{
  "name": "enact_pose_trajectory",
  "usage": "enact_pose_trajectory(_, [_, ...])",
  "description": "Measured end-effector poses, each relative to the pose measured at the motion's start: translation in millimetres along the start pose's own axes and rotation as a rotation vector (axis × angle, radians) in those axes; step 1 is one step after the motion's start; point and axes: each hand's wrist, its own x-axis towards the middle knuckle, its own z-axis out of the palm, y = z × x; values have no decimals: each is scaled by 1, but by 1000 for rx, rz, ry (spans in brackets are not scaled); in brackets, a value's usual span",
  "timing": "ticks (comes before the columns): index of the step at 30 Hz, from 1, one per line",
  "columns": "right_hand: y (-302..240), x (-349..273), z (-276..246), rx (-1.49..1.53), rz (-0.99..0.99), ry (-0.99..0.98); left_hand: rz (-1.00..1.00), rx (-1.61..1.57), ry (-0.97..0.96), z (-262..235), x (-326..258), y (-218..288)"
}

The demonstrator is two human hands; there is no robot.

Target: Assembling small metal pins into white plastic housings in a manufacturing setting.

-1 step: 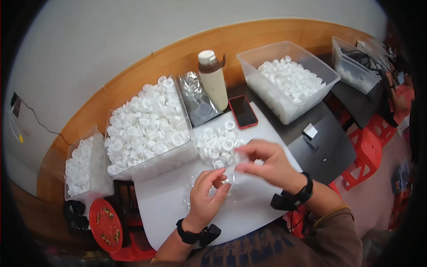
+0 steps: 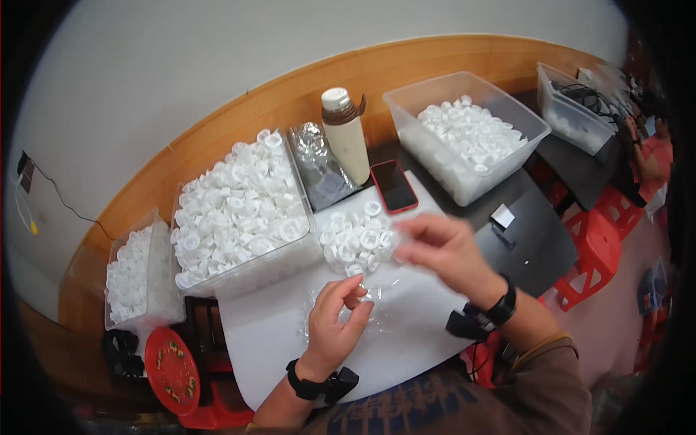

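Note:
My left hand (image 2: 337,319) is over the near part of a white board (image 2: 275,355), fingers half curled, the thumb apart from the index finger. I make out nothing held in it. My right hand (image 2: 449,254), smeared by motion, is beside a small pile of white plastic ring-shaped parts (image 2: 355,235). Its thumb and fingers pinch together at a whitish, translucent bit too blurred to name. Crumpled clear plastic film (image 2: 380,301) lies on the board beside my left hand. Black bands with small dark boxes are on both wrists.
Clear bins of white parts stand at the left (image 2: 239,206), far left (image 2: 138,272) and back right (image 2: 471,134). A cream thermos (image 2: 346,145), a silvery bag (image 2: 319,170) and a red-edged phone (image 2: 394,186) lie beyond the pile. Red stools (image 2: 594,250) and another person's arm are at the right.
My right hand has moved a little to the right, away from my left hand, which keeps its pose. The whole view has shifted slightly.

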Motion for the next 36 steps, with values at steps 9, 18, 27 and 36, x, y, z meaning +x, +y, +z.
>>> enact_pose_trajectory(9, [-43, 14, -31, 212, 44, 314, 90, 49, -83, -12, -7, 22])
enact_pose_trajectory(18, [43, -140, -26, 149, 671, -1001, -22, 315, 16, -64, -85, 17])
enact_pose_trajectory(27, [165, -192, -60, -549, 959, -751, -214, 677, 278, -100, -149, -29])
enact_pose_trajectory(36, [164, -143, 32, -977, 23, -844, -74, 872, 242, -100, -148, -41])
